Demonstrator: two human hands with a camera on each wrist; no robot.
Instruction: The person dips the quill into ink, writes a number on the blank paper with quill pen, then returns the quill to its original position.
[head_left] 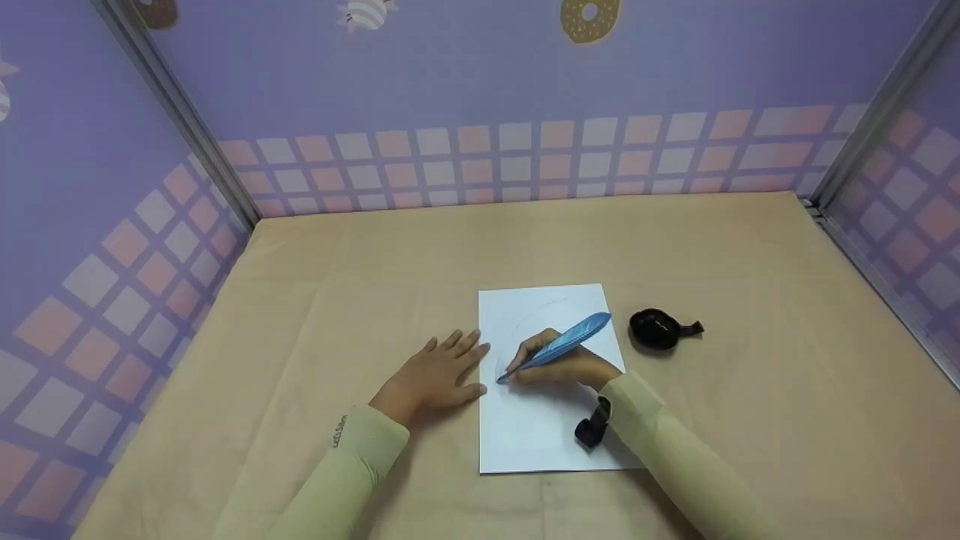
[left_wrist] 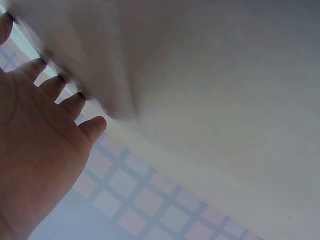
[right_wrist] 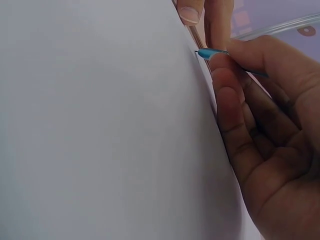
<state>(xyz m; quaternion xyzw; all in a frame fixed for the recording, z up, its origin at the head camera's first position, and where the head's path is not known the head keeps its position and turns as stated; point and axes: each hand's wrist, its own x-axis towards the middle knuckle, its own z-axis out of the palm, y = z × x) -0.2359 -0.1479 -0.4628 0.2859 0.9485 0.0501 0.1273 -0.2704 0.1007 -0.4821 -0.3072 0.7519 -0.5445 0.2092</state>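
A white sheet of paper (head_left: 525, 442) lies on the table, with a faint curved line (head_left: 551, 303) across its upper left part. Between thumb and fingers, my right hand (head_left: 562, 366) pinches a blue feather pen (head_left: 571, 339). The pen's tip meets the paper near its left side, and the plume slants up to the right. In the right wrist view, the blue pen tip (right_wrist: 205, 53) pokes out past the fingertips. My left hand (head_left: 435, 375) rests palm down with spread fingers, their tips at the paper's left edge.
Right of the paper sits a small glossy black dish (head_left: 655, 329) with a short handle. A beige cloth (head_left: 360, 262) covers the table. Patterned purple walls (head_left: 480, 82) stand at the back and both sides. A black device (head_left: 592, 427) is on my right wrist.
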